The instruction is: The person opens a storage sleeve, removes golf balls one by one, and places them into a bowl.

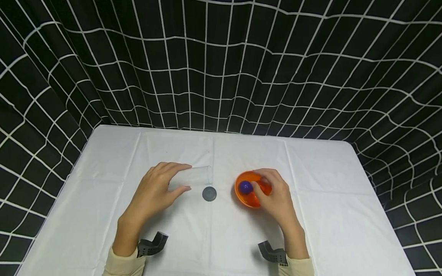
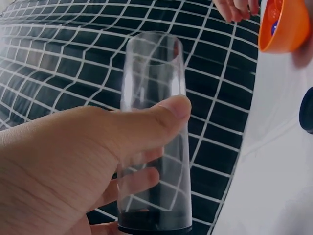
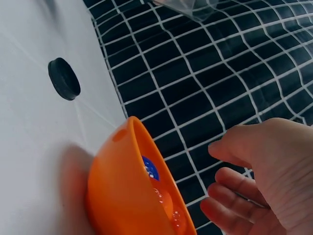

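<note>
My left hand [image 1: 152, 189] grips a clear plastic tube [image 1: 198, 176], which lies sideways with one end toward the right. In the left wrist view the thumb presses across the tube, fingers show behind it, and a black cap [image 2: 156, 223] closes its near end. The far end is uncovered. Above an orange bowl [image 3: 115, 181], my right hand [image 1: 276, 193] hangs with relaxed, slightly bent fingers and holds nothing. A purple ball [image 1: 245, 187] sits in the bowl near the thumb, beside red-orange balls [image 3: 166, 203] that the hand partly hides.
Between tube and bowl, a round dark cap [image 1: 209, 194] rests on a white-covered table [image 1: 328, 222]. Black curtains with white netting [image 1: 221, 65] rise behind the table and along both sides.
</note>
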The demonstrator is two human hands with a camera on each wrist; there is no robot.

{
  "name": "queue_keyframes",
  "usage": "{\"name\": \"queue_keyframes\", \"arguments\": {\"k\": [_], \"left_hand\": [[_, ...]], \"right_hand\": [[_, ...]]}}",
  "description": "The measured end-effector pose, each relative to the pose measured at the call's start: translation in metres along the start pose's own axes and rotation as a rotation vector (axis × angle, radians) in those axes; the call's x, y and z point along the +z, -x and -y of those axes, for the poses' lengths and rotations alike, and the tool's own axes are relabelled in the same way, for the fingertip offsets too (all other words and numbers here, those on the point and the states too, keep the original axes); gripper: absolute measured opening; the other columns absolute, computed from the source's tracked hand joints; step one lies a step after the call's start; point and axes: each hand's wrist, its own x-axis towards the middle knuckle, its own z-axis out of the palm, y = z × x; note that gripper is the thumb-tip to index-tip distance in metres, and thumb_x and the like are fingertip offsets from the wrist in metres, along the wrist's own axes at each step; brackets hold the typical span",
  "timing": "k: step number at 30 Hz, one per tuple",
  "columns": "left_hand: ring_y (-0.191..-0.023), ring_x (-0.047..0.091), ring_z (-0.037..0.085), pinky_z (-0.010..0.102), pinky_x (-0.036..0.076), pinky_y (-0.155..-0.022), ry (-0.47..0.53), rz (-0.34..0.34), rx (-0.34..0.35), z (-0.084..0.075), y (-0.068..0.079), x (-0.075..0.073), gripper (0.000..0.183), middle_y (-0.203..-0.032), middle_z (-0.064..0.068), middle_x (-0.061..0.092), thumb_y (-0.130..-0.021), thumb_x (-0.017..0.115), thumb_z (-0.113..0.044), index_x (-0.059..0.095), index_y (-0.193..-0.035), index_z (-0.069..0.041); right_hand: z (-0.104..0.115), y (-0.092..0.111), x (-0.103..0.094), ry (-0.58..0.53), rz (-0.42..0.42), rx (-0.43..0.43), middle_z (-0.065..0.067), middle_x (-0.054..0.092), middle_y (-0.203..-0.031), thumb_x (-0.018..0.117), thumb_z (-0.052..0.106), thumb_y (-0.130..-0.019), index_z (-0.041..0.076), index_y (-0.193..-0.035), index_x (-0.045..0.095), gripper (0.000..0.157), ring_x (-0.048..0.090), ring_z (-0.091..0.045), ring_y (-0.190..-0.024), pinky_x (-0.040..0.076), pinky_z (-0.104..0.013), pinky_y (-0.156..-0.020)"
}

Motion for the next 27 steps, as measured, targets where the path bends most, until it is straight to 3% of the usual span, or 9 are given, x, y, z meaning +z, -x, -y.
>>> {"name": "queue_keyframes", "arguments": {"k": [9,16,27], "left_hand": [[-0.12,0.069,0.02,0.045,0.06,-0.095,0.029,-0.04,-0.001,0.0009,-0.0025,0.0021,0.053,-0.129,-0.003,0.075,-0.086,0.089,-0.033,0.069,-0.134,-0.02],[-0.124,0.07,0.022,0.046,0.059,-0.101,0.058,-0.04,-0.008,0.0003,-0.0005,0.0034,0.054,-0.129,-0.001,0.075,-0.086,0.088,-0.032,0.066,-0.134,-0.017],[-0.127,0.071,0.02,0.043,0.057,-0.107,0.122,-0.095,0.017,0.0081,-0.0003,0.0037,0.061,-0.133,0.002,0.075,-0.088,0.088,-0.026,0.062,-0.143,-0.02]], "right_hand": [[-0.0005,-0.0037,-0.0072,-0.073,-0.03,0.016,-0.012,0.071,-0.124,0.076,0.002,-0.094,0.003,-0.123,0.073,0.03,0.071,-0.032,-0.117,0.058,-0.048,-0.101],[0.0,-0.0009,-0.0071,-0.096,-0.041,0.023,-0.011,0.071,-0.124,0.075,0.002,-0.095,0.004,-0.123,0.074,0.028,0.072,-0.031,-0.116,0.058,-0.041,-0.099],[-0.0034,-0.0011,-0.0071,-0.061,-0.015,0.04,-0.016,0.07,-0.129,0.077,0.007,-0.095,0.005,-0.135,0.066,0.042,0.074,-0.033,-0.113,0.061,-0.049,-0.098]]}}
